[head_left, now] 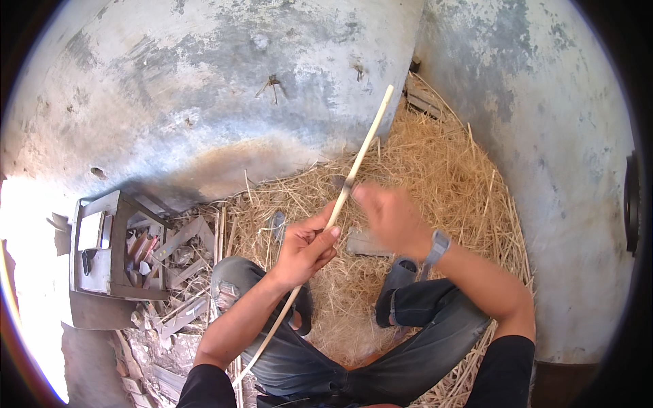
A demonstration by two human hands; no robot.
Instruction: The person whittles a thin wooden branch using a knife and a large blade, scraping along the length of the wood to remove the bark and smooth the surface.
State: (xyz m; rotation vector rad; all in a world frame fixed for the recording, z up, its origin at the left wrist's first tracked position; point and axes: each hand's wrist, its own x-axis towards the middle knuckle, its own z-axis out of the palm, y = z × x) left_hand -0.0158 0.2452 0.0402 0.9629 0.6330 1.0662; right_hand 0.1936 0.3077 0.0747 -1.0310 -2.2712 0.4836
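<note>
A long, thin, pale stick (369, 139), which looks like wood or bamboo, slants from beside my left thigh up past my hands. My left hand (307, 251) is closed around it, with the thumb lying along the stick. Just above that grip, my right hand (386, 212) is closed and smeared by motion at the stick's right side. A small dark blurred thing (343, 182) crosses the stick by the right fingertips; its kind cannot be made out. On my right wrist is a grey watch (438, 247).
Straw-like shavings (435, 160) cover the floor around my feet. A short wooden block (367, 243) lies between my shoes. To the left, a small wooden cabinet (115, 204) holds odds and ends, with wood scraps (183, 309) beside it. Weathered walls (224, 75) rise ahead and right.
</note>
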